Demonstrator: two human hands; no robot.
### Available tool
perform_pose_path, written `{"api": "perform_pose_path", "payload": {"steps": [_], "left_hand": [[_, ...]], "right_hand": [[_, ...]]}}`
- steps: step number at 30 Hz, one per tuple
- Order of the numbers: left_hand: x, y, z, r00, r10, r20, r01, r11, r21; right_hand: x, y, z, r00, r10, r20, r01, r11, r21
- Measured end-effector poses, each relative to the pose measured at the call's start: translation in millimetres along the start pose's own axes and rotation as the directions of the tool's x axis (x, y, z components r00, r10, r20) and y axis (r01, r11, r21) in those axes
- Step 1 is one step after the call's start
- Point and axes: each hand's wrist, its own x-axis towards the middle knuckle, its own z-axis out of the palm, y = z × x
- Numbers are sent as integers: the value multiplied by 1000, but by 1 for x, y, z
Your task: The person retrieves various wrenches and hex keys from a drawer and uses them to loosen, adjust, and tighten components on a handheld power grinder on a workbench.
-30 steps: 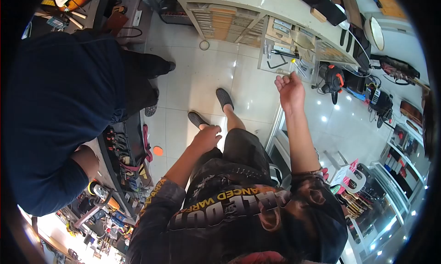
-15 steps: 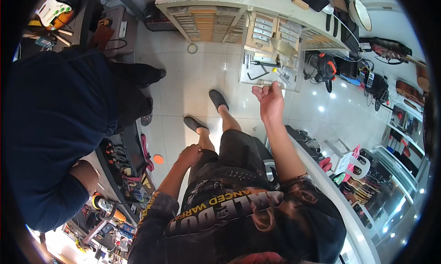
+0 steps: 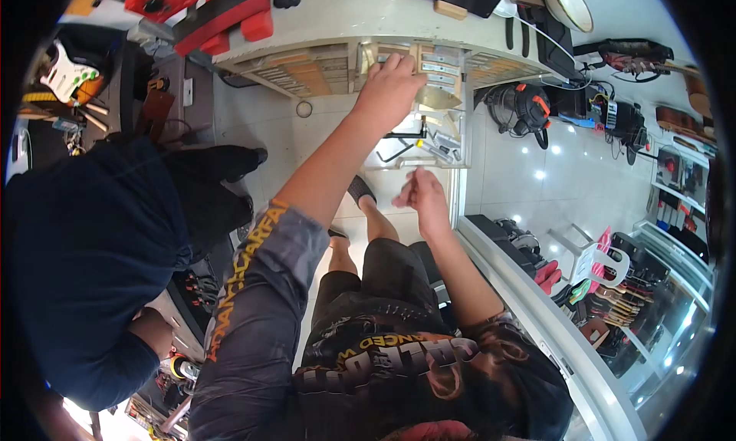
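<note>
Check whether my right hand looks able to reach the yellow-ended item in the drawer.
Probably yes: the right hand is near the open drawer, and nothing visibly covers the yellow-ended item from above.

Glossy pale floor tiles (image 3: pixel 510 184) reflect small white spots of light. A long cream-topped cabinet (image 3: pixel 345 15) spans the far side. A white plastic chair (image 3: pixel 584 261) stands at right, between a pale metal frame (image 3: pixel 548 341) and large glass panels (image 3: pixel 661 345).
</note>
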Motion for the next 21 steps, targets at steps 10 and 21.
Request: {"api": "perform_pose_path", "payload": {"steps": [10, 21], "left_hand": [[2, -13, -12, 950, 283, 129, -299, 946, 127], [-58, 21, -13, 951, -279, 133, 304, 919, -250]], "right_hand": [[27, -80, -32, 626, -779, 32, 610, 464, -642], [111, -158, -5, 506, -469, 724, 533, -490, -690]]}}
